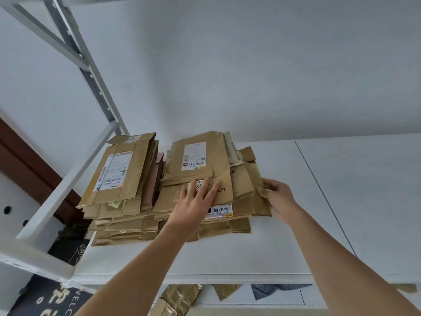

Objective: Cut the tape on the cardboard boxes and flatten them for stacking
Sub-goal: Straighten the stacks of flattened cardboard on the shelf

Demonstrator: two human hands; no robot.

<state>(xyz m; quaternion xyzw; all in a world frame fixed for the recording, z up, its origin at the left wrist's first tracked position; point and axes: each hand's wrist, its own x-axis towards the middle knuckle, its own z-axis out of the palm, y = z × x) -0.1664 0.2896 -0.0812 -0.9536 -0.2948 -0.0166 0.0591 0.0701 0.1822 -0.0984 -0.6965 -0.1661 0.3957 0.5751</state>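
Two stacks of flattened brown cardboard boxes lie side by side on a white shelf board (296,224). The left stack (118,179) has a white shipping label on top. On the right stack (205,160), my left hand (196,197) lies flat with straight fingers pressing the top sheets. My right hand (276,197) grips the right edge of that stack, fingers curled round the cardboard. No cutting tool shows.
A grey metal shelf upright (91,71) and white cross beam (68,185) run along the left. Below the shelf edge lie more cardboard pieces (180,299), a blue-grey cloth (275,290) and a black mat with white lettering (45,299). A white wall stands behind.
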